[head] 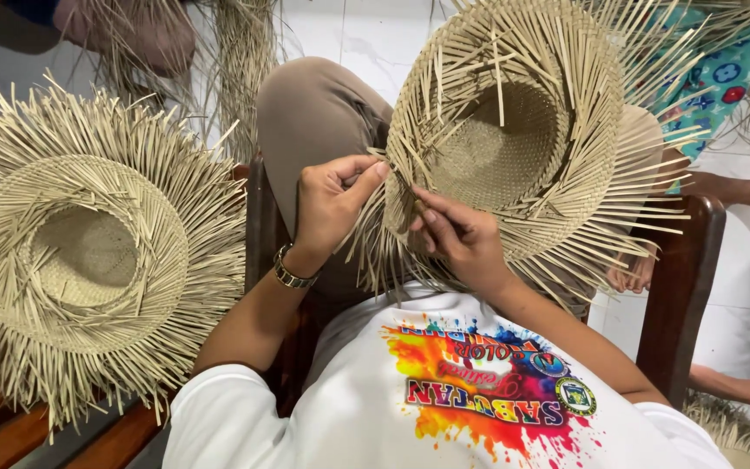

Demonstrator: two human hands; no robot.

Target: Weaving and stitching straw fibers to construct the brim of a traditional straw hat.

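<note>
A half-woven straw hat [514, 130] rests upside down on my raised knee, its brim ending in many loose straw strips that stick out all round. My left hand [332, 204], with a gold watch at the wrist, pinches strips at the brim's near-left edge. My right hand [457, 239] grips the brim edge just beside it, fingers folded over the weave. Both hands meet at the same spot on the brim.
A second unfinished straw hat [80, 252] lies upside down on a wooden bench [10, 430] at the left. Wooden chair arms [683, 295] flank me. Another person's arm [735, 187] and patterned cloth show at the right, loose straw bundles [240, 61] at the top.
</note>
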